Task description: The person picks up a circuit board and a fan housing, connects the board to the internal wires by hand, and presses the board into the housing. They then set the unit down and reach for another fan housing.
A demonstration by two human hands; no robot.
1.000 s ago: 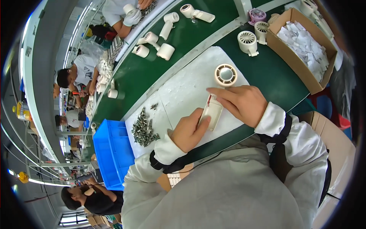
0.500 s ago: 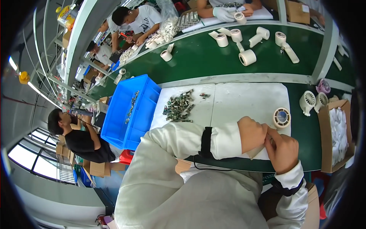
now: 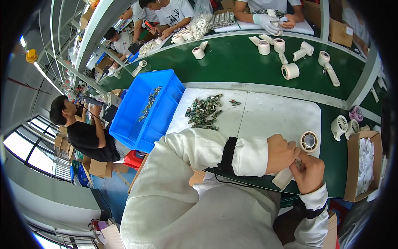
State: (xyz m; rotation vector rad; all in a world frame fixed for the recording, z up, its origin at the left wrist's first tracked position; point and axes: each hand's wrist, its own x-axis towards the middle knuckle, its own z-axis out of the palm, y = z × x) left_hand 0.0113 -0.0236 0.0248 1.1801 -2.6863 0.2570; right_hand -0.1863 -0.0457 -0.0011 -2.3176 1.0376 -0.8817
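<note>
Cream handle [image 3: 283, 179] sits right of the blue bin [image 3: 127, 139]; right hand [image 3: 310, 172] seems to pinch it; left hand's [image 3: 282, 153] hold, I can't tell.

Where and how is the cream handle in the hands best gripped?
Probably take the cream handle by its near end, from the person's side: that flattish end juts free, while the left hand and right hand hide its far part.

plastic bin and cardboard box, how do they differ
The plastic bin is blue; the cardboard box is brown. The bin holds scattered small green parts, the box a heap of white pieces. The bin stands left of the white sheet, the box right of it. Both are open-topped.
</note>
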